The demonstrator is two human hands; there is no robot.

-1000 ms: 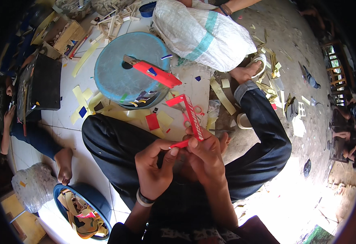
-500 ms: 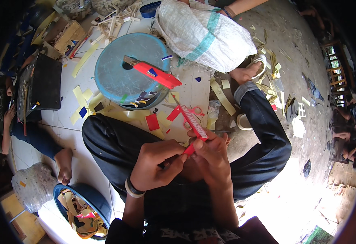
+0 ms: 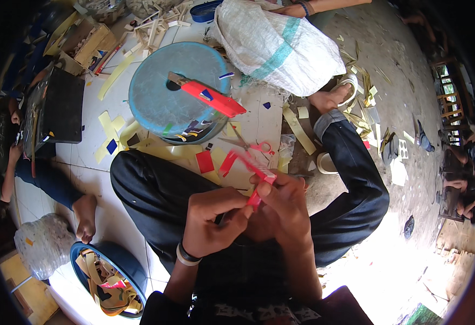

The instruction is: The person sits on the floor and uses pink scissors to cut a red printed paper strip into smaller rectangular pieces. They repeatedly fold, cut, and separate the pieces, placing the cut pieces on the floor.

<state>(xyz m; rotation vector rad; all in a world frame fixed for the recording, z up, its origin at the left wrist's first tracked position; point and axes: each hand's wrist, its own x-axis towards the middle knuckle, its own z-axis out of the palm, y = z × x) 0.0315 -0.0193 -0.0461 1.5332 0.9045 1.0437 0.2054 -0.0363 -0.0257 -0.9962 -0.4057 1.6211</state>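
In front of my lap I hold a red strip (image 3: 255, 168) with white markings, its far part smeared by motion. My right hand (image 3: 287, 208) grips it with the thumb pressed on top. My left hand (image 3: 213, 221) pinches its near end, partly hidden by the fingers. Just beyond lie scissors (image 3: 264, 147) with red handles and a square red piece (image 3: 204, 161). A round blue-grey stool (image 3: 153, 92) stands farther off, bearing a long red object (image 3: 215, 101) with a bare wooden end and a few small coloured scraps.
A blue tub (image 3: 131, 260) of strips and scraps stands at the near left. Yellow strips (image 3: 298, 130) litter the floor. A white sack (image 3: 313, 59) lies at the far side beside another person's arm (image 3: 329, 6). Another person's foot (image 3: 86, 216) rests at left, near a black box (image 3: 58, 108).
The far part of the red strip has swung and blurred, uncovering more of the scissors. Both hands keep their hold. The other person's arm at the sack has shifted right.
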